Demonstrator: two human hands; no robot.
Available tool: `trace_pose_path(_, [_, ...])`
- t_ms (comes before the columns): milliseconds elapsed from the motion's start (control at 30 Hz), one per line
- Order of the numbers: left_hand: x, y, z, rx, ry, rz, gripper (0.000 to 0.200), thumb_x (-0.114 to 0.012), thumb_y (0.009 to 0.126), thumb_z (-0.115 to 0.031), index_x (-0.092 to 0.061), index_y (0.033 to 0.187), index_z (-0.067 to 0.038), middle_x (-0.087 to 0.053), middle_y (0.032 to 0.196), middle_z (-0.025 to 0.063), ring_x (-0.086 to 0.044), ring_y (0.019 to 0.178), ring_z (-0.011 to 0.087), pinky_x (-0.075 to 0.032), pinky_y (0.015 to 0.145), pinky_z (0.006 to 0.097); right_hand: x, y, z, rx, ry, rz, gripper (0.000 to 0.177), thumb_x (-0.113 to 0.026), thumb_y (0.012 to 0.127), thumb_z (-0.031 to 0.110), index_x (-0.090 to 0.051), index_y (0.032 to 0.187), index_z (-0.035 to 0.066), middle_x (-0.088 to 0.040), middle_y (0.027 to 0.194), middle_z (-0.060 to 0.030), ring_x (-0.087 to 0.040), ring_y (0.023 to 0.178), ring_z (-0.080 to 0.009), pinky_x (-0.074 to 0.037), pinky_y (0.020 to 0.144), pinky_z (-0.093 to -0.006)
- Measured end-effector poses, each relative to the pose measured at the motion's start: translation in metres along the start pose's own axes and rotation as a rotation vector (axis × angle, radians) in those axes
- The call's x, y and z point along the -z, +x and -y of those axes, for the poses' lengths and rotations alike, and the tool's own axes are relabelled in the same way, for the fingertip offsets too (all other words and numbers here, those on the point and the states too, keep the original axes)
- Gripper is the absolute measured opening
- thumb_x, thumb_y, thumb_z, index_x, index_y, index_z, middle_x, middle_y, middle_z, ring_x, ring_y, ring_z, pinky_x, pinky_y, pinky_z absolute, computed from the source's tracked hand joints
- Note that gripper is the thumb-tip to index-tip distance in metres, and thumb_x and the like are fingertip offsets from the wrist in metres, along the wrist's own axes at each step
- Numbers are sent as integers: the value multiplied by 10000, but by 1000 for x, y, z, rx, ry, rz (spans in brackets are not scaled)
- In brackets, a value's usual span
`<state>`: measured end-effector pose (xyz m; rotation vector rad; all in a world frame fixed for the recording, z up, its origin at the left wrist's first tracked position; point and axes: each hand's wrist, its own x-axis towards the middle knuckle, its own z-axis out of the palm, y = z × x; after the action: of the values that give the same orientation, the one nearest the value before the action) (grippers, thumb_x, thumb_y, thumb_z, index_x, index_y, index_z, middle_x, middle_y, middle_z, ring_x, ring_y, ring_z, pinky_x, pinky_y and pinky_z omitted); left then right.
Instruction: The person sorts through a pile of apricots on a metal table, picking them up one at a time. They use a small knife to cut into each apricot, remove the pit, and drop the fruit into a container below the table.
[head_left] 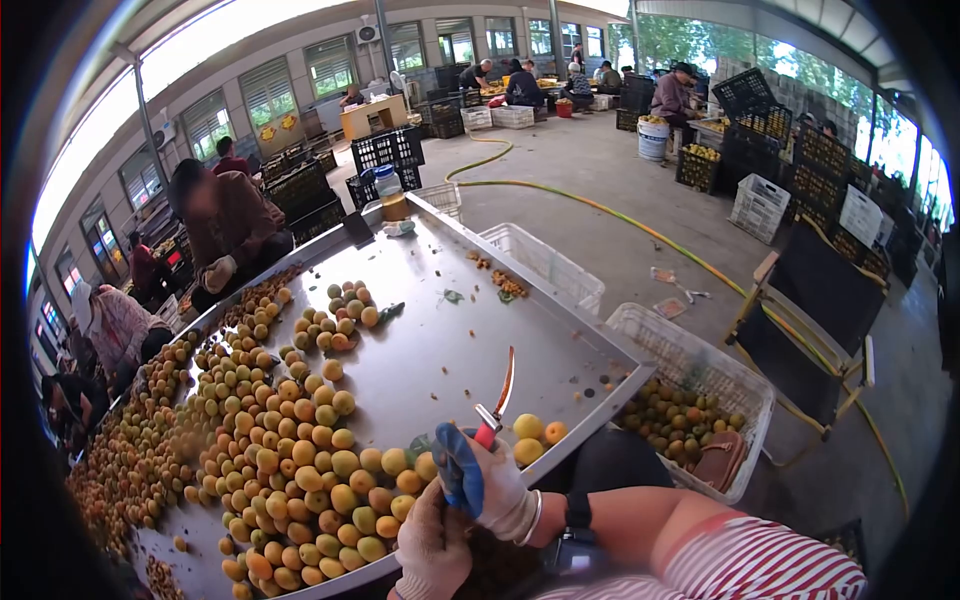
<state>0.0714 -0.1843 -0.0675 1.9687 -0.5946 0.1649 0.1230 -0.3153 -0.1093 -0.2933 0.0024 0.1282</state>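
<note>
My right hand (500, 492), in a pale glove with blue-coated fingers, is wrapped around the red handle of a curved knife (508, 385). Its blade points up over the steel table. Just left and below, my left hand (432, 550), in a whitish glove, has its fingers closed against the right glove. Whatever lies between them is hidden. Many yellow-orange apricots (290, 450) cover the table to the left of both hands. Beyond my right hand sit a few larger yellow fruits (528, 427) by the table's edge.
The steel table (440, 320) has a raised rim. At its far end stands a jar with a blue lid (390, 190). A white crate (750, 450) with fruit and a folding chair (810, 320) are to the right. A co-worker (215, 225) sits across the table. A hose (620, 215) crosses the floor.
</note>
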Motion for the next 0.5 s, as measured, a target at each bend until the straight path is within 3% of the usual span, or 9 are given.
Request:
trace_pose_path(67, [-1,2,6,-77,176,11,357,-534,998,-1,-529,1353,33,-640,1076,92,-678,893,221,-581,788,345,11,6,-7,113,-261,29,157,-575,996,158,-589,1098,40,-625,913,-18,-628,747,-141,-513,610,-266])
trace_pose_path(133, [-11,2,22,50,192,-37,307,-555,988,-74,-569,1273,37,-672,1026,148,-706,869,214,-571,747,337,24,14,7,109,-303,26,179,-578,995,185,-585,1101,41,-626,917,-16,-627,740,-145,-510,606,-266])
trace_pose_path(167, [-14,2,29,209,-98,-52,249,-556,991,-73,-599,1211,36,-657,892,61,-645,731,109,-521,657,253,28,17,9,92,-341,26,203,-582,994,212,-581,1104,41,-627,921,-14,-626,734,-149,-507,602,-266])
trace_pose_path(200, [-13,6,35,234,-171,-50,244,-556,987,-59,-600,1203,43,-625,821,26,-591,695,65,-493,632,221,8,18,8,213,-423,-157,221,-590,993,280,-604,1038,64,-619,853,-12,-604,667,-138,-490,551,-280])
trace_pose_path(233, [-8,9,48,128,-38,-54,213,-560,983,-48,-628,1165,41,-634,823,28,-570,660,71,-477,611,224,-7,16,20,99,-328,-252,227,-605,987,308,-621,956,83,-606,774,-13,-582,587,-131,-459,480,-279])
trace_pose_path(300, [5,23,46,2,190,-93,193,-581,976,-45,-658,1133,35,-667,904,52,-622,786,87,-506,718,229,-17,17,29,233,-429,-265,267,-613,985,331,-620,894,80,-580,689,-26,-552,494,-129,-421,411,-258])
trace_pose_path(367, [13,21,71,265,10,-42,276,-585,982,-41,-618,1247,30,-705,1005,71,-636,892,93,-522,800,254,-16,25,38,327,-510,-262,295,-632,978,330,-596,826,80,-542,610,-27,-519,435,-140,-418,401,-275])
trace_pose_path(400, [18,23,69,315,135,-38,324,-609,981,-87,-602,1288,16,-709,981,59,-650,883,109,-525,798,260,-25,22,41,354,-527,-272,352,-684,959,364,-611,759,83,-518,547,8,-480,402,-88,-370,379,-247])
trace_pose_path(500, [32,25,61,387,274,-87,335,-651,959,-207,-622,1249,-42,-711,893,149,-701,798,231,-540,715,335,-27,26,47,446,-666,-278,381,-691,954,372,-603,746,65,-516,543,-1,-475,393,-93,-377,372,-243])
